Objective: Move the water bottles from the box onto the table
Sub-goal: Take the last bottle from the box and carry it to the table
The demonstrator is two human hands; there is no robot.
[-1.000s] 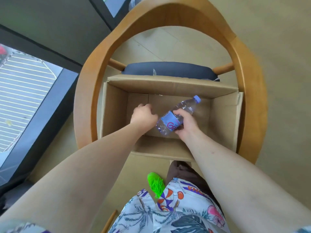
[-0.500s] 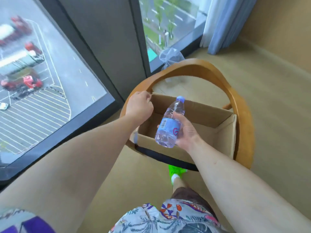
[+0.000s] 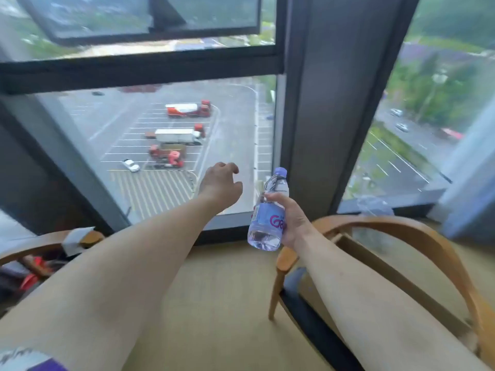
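The right hand [image 3: 293, 222] grips a water bottle [image 3: 267, 210] around its middle, fingers curled over the label, holding it in the air at about 3 o'clock from the left hand [image 3: 219, 184], near it but apart. The bottle is small and clear with a pale purple cap at the top, a light purple label bearing pink lettering, and water visible in its rounded base; it tilts slightly, cap toward 1 o'clock. The left hand hangs in front of the window [image 3: 187, 145] with fingers loosely curled and holds nothing. At 4 o'clock from the bottle stands a wooden chair [image 3: 417, 236] with a curved back, and a cardboard box [image 3: 380, 266] sits on it.
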